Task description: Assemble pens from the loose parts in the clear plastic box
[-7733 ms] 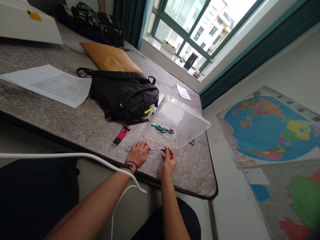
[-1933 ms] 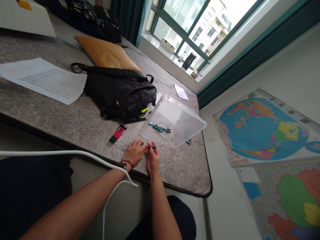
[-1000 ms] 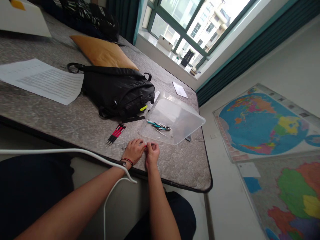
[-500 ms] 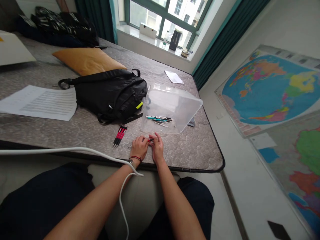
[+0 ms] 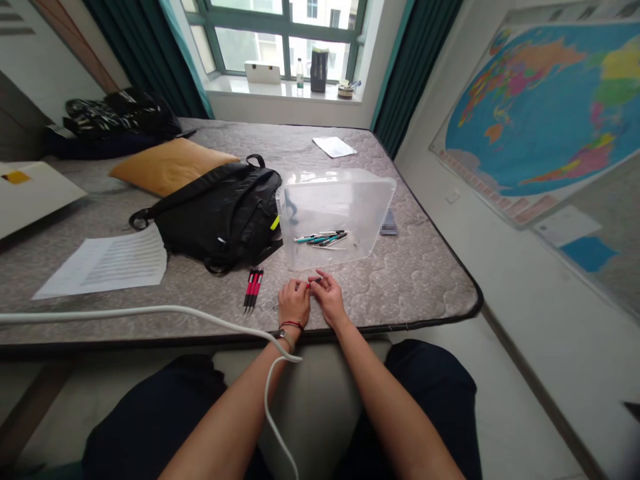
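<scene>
Between my two hands, just above the mattress, is a small red-and-black pen (image 5: 314,283), mostly covered by fingers. My left hand (image 5: 294,301) is closed on its left end, and my right hand (image 5: 327,297) pinches the right part with thumb and fingertips. Left of my hands, red-and-black pens (image 5: 253,290) lie side by side on the mattress. Right beyond my fingers stands a clear plastic bin (image 5: 335,200). Several teal, black and white pens (image 5: 323,239) lie in a loose pile inside it.
A black backpack (image 5: 225,213) lies left of the bin, with a printed sheet (image 5: 107,262) and a tan cushion (image 5: 170,163) near it. A white cable (image 5: 150,311) crosses over my left forearm. The mattress edge (image 5: 400,327) runs below my wrists.
My view has turned and levelled, so everything sits differently in the picture. Both hands still hold the pen in nearly the same place in front of the bin.
</scene>
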`<state>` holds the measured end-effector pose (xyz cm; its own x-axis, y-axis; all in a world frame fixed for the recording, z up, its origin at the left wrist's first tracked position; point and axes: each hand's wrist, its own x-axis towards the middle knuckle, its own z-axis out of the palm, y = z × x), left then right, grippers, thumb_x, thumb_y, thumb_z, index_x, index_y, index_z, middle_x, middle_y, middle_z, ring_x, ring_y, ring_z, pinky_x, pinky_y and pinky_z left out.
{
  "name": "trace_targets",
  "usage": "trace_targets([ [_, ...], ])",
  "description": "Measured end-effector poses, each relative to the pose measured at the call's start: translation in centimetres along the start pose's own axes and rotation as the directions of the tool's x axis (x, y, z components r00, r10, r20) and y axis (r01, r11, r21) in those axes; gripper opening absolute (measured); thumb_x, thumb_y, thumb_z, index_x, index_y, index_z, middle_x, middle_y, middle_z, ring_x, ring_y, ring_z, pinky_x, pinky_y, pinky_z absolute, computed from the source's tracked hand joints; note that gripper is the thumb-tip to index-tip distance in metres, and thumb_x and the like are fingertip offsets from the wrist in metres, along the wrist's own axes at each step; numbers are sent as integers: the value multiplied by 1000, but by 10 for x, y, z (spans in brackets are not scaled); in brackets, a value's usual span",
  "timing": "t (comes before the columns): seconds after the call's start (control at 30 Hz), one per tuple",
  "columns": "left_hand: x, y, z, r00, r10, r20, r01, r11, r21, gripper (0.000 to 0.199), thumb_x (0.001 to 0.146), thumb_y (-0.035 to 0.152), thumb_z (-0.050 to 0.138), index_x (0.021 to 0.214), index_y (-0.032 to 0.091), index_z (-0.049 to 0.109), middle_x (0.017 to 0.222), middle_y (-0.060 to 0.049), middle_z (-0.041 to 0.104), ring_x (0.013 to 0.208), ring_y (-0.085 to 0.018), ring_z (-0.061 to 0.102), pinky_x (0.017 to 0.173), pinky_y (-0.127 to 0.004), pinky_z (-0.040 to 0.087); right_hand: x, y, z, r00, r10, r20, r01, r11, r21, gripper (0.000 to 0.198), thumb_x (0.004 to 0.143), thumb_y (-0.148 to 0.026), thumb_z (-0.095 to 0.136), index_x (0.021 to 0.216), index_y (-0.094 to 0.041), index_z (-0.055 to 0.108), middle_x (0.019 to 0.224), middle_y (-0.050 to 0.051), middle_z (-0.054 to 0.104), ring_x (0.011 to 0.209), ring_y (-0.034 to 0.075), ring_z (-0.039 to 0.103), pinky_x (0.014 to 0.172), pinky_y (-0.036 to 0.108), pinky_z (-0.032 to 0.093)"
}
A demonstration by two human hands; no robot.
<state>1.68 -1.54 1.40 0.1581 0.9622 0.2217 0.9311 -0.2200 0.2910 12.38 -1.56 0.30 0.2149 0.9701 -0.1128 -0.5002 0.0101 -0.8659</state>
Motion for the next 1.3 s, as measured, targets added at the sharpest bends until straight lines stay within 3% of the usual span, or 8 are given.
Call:
trace_targets([
  [0.07,0,0,1,1000,1,0,-1,1000,4,22,98,32,43,100,24,64,107,-8,59,96,-24,50,78,-34,35,-1,-2,0,999,19,37,-20,1000,23,40,70,-32,80,105,-21,66,107,6,71,95,18,65,80,29,53],
  [0.23,0,-1,1,1000,21,10,-21,1000,13,24,99,34,41,101,24,63,108,-8,58,98,-23,50,79,-34,36,-1,-2,-2,999,12,-31,-10,997,72,25,66,-30,83,81,-20,66,82,1,72,77,15,65,74,27,52],
  [0.4,0,0,-1,999,23,24,-24,999,29,23,99,32,41,104,24,62,109,-8,58,98,-22,51,79,-34,36,-1,-1,-2,999,35,38,-39,994,100,38,68,-32,81,100,-20,66,102,6,73,92,18,67,79,29,52],
  [0.57,0,1,-3,999,30,32,-31,999,24,25,99,33,39,101,24,62,109,-7,58,99,-23,51,79,-34,36,0,3,1,990,5,-142,8,996,87,33,62,-33,85,79,-19,61,73,-1,68,70,14,64,68,26,51],
  [0.77,0,0,-2,999,29,43,-31,999,40,25,99,32,40,103,23,62,109,-8,58,98,-23,51,80,-35,37,-3,-1,0,1000,29,-9,-27,990,140,41,69,-35,80,105,-20,65,105,7,71,94,20,66,78,30,52],
  [0.93,0,0,-2,999,29,34,-30,999,28,26,99,34,39,102,24,63,110,-8,59,99,-23,51,80,-35,37,-1,3,3,988,-6,-155,18,997,75,32,64,-35,84,83,-18,64,76,0,69,73,15,64,71,28,51],
  [1.1,0,0,-2,999,30,35,-31,999,33,26,99,33,39,101,24,62,110,-8,59,98,-23,51,80,-36,37,-1,2,-1,1000,6,1,-6,996,87,39,70,-34,79,105,-19,69,104,6,71,97,18,65,80,28,51],
  [1.3,1,0,-2,999,22,46,-24,999,32,27,100,34,37,104,24,63,110,-9,58,99,-24,51,80,-36,37,-1,1,0,998,4,-68,-1,999,35,26,68,-35,81,82,-17,69,97,7,73,88,18,65,78,29,52],
])
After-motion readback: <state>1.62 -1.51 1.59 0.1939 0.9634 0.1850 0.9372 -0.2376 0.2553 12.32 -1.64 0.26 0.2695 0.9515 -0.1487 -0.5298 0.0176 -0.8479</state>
